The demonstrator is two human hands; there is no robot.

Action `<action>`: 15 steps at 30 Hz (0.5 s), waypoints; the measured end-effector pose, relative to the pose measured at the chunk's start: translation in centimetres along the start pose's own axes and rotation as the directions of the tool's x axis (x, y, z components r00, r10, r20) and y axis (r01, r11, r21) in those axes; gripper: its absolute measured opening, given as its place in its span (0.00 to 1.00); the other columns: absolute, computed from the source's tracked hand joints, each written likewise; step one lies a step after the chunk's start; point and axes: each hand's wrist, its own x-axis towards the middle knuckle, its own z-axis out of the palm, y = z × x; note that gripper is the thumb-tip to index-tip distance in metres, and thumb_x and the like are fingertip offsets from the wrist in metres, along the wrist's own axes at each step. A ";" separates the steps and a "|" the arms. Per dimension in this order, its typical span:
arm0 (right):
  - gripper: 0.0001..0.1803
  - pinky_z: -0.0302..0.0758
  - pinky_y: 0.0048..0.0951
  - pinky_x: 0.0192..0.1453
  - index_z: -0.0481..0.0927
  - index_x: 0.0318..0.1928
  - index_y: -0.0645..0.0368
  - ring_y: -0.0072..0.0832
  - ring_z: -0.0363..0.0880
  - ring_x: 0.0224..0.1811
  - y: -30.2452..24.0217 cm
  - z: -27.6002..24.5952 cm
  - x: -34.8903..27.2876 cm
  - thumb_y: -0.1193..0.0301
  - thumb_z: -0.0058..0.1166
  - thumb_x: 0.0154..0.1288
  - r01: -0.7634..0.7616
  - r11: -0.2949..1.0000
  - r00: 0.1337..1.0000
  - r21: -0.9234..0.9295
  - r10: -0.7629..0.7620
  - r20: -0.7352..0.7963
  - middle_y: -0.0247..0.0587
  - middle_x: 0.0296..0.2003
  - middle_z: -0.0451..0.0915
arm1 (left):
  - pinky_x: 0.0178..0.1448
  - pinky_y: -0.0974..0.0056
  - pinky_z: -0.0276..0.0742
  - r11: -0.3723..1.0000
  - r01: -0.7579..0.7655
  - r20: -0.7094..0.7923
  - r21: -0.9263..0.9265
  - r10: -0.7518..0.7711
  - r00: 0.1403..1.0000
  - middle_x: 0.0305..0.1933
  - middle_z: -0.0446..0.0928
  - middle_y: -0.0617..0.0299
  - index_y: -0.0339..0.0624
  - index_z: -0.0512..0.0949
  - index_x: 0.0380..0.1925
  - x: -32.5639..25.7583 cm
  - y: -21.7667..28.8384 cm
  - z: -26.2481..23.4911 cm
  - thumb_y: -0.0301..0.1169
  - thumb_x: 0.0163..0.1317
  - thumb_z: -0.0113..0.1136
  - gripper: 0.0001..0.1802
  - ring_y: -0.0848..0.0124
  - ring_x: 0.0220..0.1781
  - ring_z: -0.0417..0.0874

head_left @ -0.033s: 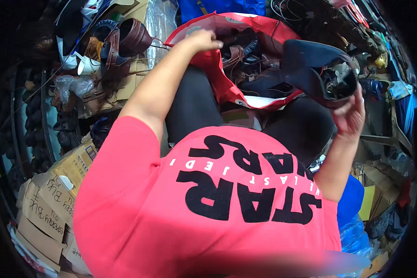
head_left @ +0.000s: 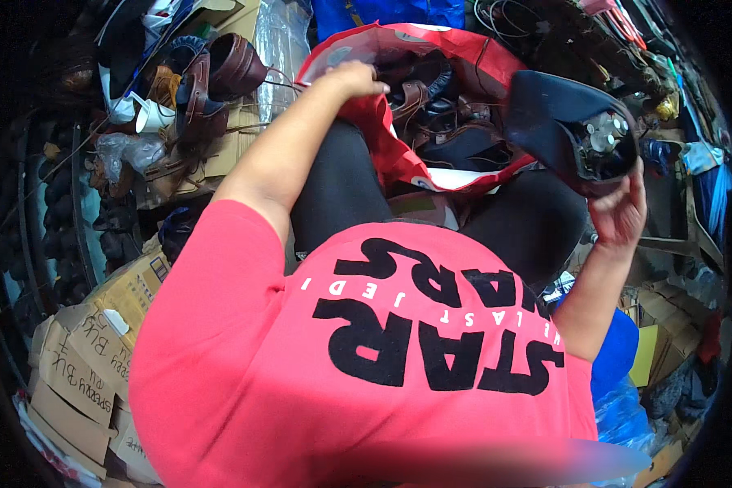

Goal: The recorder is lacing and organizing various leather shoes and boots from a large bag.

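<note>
My left hand (head_left: 359,80) is closed on the near-left rim of a red bag (head_left: 374,130) with a white lining. The bag gapes between my knees, with several dark and brown leather shoes (head_left: 464,146) heaped inside. To the right of it, my right hand (head_left: 622,210) grips the lower edge of a black, wide-mouthed container (head_left: 541,114). Its mouth is tipped toward me, and whitish, shiny round pieces (head_left: 606,132) show inside; what they are I cannot tell. My right fingers are partly hidden behind the container.
Brown leather shoes (head_left: 234,67), a white cup (head_left: 153,116) and clear plastic wrap (head_left: 122,154) lie at the left. Flattened cardboard boxes (head_left: 81,358) are stacked lower left. A blue plastic sheet (head_left: 390,15) lies beyond the bag, and loose wires (head_left: 504,20) hang nearby.
My right hand has moved the black container slightly right, and more of the whitish pieces inside show. The left hand has shifted slightly down with the bag's rim.
</note>
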 end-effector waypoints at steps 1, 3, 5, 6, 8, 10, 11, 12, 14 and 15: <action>0.23 0.58 0.50 0.68 0.66 0.63 0.54 0.37 0.64 0.65 -1.0 -0.7 -1.2 0.60 0.41 0.72 -0.021 1.000 0.994 0.017 0.019 0.106 0.41 0.62 0.67 | 0.63 0.41 0.62 1.000 0.011 0.070 0.022 -0.012 0.997 0.59 0.72 0.55 0.55 0.77 0.53 0.2 0.6 0.9 0.59 0.52 0.59 0.32 0.55 0.62 0.71; 0.24 0.53 0.51 0.70 0.64 0.65 0.51 0.39 0.59 0.68 -3.6 -2.0 -4.4 0.60 0.41 0.72 0.027 0.999 0.991 0.017 -0.029 0.131 0.40 0.66 0.63 | 0.63 0.43 0.61 0.973 -0.112 0.120 0.202 0.089 0.989 0.60 0.73 0.56 0.53 0.78 0.52 -0.3 4.1 2.0 0.56 0.50 0.62 0.31 0.56 0.63 0.71; 0.24 0.55 0.47 0.70 0.64 0.65 0.55 0.38 0.62 0.67 -3.9 -0.5 -5.9 0.61 0.41 0.72 0.116 0.993 0.993 -0.029 -0.116 0.007 0.41 0.64 0.66 | 0.63 0.44 0.58 0.956 -0.138 0.236 0.257 0.077 0.969 0.58 0.74 0.57 0.51 0.79 0.51 -0.2 5.8 2.7 0.52 0.50 0.65 0.29 0.59 0.62 0.73; 0.24 0.55 0.47 0.70 0.64 0.65 0.55 0.38 0.62 0.67 -3.7 0.1 -6.2 0.61 0.41 0.72 0.123 0.991 0.992 -0.043 -0.123 0.006 0.41 0.64 0.66 | 0.63 0.44 0.57 0.965 -0.110 0.313 0.238 0.031 0.949 0.57 0.75 0.57 0.51 0.79 0.50 -0.1 6.5 2.8 0.50 0.50 0.66 0.28 0.60 0.61 0.74; 0.24 0.59 0.45 0.69 0.63 0.65 0.55 0.37 0.63 0.66 -2.0 2.9 -5.8 0.64 0.44 0.71 0.241 0.895 0.916 -0.376 -0.337 -0.216 0.42 0.61 0.69 | 0.62 0.46 0.57 0.976 -0.057 0.249 0.210 0.003 0.969 0.55 0.77 0.58 0.49 0.80 0.49 0.5 5.7 4.5 0.43 0.53 0.64 0.24 0.60 0.59 0.76; 0.25 0.68 0.38 0.63 0.65 0.63 0.56 0.32 0.74 0.57 -0.7 4.0 -4.6 0.75 0.51 0.66 0.208 0.822 0.907 -0.530 -0.365 -0.209 0.41 0.54 0.74 | 0.59 0.48 0.64 0.959 -0.118 0.190 0.258 0.069 0.979 0.54 0.78 0.58 0.48 0.79 0.49 1.1 3.9 5.4 0.43 0.56 0.61 0.22 0.59 0.57 0.77; 0.25 0.69 0.37 0.62 0.66 0.62 0.57 0.30 0.75 0.55 -0.2 4.5 -4.5 0.76 0.52 0.65 0.191 0.796 0.906 -0.575 -0.367 -0.208 0.40 0.54 0.74 | 0.57 0.50 0.68 0.975 -0.126 0.101 0.180 0.109 0.989 0.51 0.78 0.55 0.47 0.79 0.47 0.9 4.3 4.5 0.44 0.56 0.58 0.21 0.57 0.55 0.78; 0.24 0.70 0.35 0.61 0.68 0.61 0.58 0.29 0.76 0.53 0.3 4.8 -4.2 0.77 0.54 0.63 0.172 0.769 0.907 -0.615 -0.368 -0.207 0.40 0.53 0.75 | 0.55 0.51 0.71 0.985 -0.139 0.009 0.100 0.139 0.990 0.49 0.79 0.52 0.46 0.79 0.45 0.4 4.5 3.4 0.46 0.57 0.56 0.21 0.55 0.53 0.78; 0.22 0.70 0.31 0.59 0.71 0.58 0.60 0.26 0.75 0.52 1.3 5.5 -3.4 0.77 0.56 0.62 0.203 0.655 0.922 -0.728 -0.379 -0.084 0.38 0.51 0.77 | 0.48 0.54 0.73 0.921 -0.289 -0.366 -0.263 0.182 0.912 0.39 0.80 0.46 0.40 0.79 0.39 0.0 2.4 1.7 0.48 0.61 0.54 0.21 0.50 0.44 0.80; 0.22 0.70 0.28 0.58 0.72 0.57 0.61 0.24 0.75 0.51 1.5 6.1 -3.1 0.76 0.57 0.62 0.194 0.620 0.925 -0.760 -0.374 -0.069 0.37 0.50 0.78 | 0.46 0.54 0.73 0.848 -0.348 -0.437 -0.400 0.157 0.886 0.38 0.80 0.46 0.39 0.80 0.37 -1.3 2.4 -0.3 0.48 0.61 0.55 0.21 0.54 0.43 0.81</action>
